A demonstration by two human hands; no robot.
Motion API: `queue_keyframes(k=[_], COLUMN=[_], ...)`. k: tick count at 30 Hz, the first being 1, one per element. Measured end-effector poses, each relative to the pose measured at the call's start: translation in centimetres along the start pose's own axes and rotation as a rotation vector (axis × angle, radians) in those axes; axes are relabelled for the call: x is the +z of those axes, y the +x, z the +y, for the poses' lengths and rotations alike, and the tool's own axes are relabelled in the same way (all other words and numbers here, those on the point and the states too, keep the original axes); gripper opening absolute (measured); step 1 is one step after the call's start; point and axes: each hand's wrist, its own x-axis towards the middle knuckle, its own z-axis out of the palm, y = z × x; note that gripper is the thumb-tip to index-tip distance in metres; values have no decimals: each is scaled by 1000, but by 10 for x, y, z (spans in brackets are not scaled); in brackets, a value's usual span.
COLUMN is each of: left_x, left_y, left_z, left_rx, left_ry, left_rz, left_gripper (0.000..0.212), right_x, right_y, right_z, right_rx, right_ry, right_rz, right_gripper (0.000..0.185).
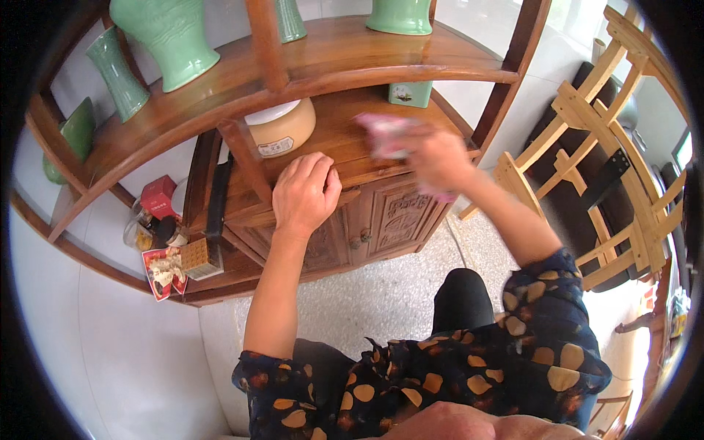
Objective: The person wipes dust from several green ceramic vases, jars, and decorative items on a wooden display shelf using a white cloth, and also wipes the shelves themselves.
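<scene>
My right hand (437, 157) is closed on a pink and white cloth (388, 135), both blurred, over the front right part of the wooden cabinet top (341, 135). My left hand (307, 192) rests at the front edge of that top, beside a wooden post, with its fingers curled; nothing shows in it, though its palm side is hidden. Just behind my left hand sits a round cream container (286, 129) with a white lid and a label. A pale green tin (410, 93) stands at the back right of the top, partly under the shelf above.
Green ceramic vases (176, 49) stand on the curved wooden shelf (330, 52) above. At the lower left are a red box (159, 197), jars (137, 234) and a small patterned box (201, 259). Carved cabinet doors (393, 217) face me. A light wooden frame (599, 126) stands right.
</scene>
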Motion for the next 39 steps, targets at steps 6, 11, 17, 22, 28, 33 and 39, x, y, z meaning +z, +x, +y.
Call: queue_keyframes(k=[6,11,17,22,28,33,39], left_x=[5,1,10,10,33,36,76], left_y=[6,26,75,104,85,96,81], left_z=[6,21,2,-29,-89,-74,-51], left_rx=[-125,-423,-618,-759,-767,-888,-936], left_ry=[-58,-189,125,-1,91,146,-127], left_rz=[71,282,195,33,181,-104,30], left_gripper=[26,77,70,42,36,46,60], right_x=[-18,-9,-8,-9,-4,-3,-1], right_y=[-25,-18,-22,-24,-24,-26,-24], right_z=[41,39,46,61,60,71,66], right_rx=[273,279,215,161,120,137,135], right_ry=[-320,-209,-158,-62,-2,-11,25], right_rz=[31,143,218,279,311,341,357], right_gripper=[30,27,26,22,21,21,20])
